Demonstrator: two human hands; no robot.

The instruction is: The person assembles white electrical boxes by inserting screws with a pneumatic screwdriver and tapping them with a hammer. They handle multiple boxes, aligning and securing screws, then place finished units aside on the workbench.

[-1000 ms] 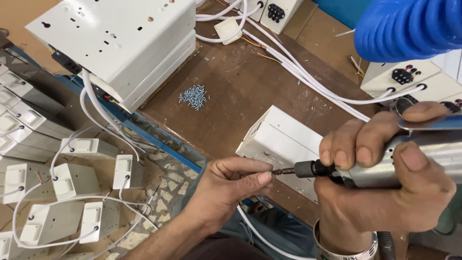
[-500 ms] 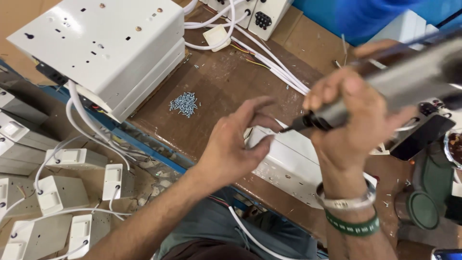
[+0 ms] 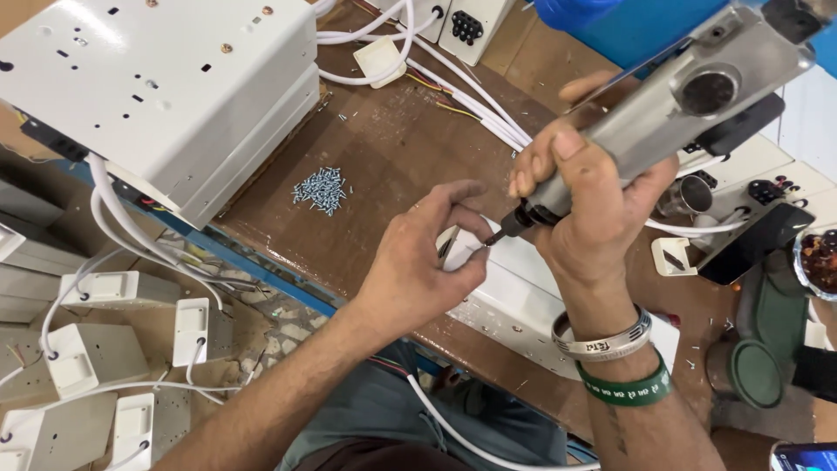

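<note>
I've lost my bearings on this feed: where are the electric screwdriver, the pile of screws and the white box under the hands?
electric screwdriver (image 3: 697, 96), head view, grey metal body.
pile of screws (image 3: 321, 189), head view, middle of heap.
white box (image 3: 532, 301), head view, top face.

- We work at a worn brown wooden worktop (image 3: 392, 166) with a blue-painted front edge (image 3: 261, 262).
- Below us to the left lies a cracked, mottled stone floor (image 3: 288, 318).
- A bright blue panel (image 3: 645, 26) stands beyond the worktop's far side.
- Even, soft light falls on everything we see.
</note>
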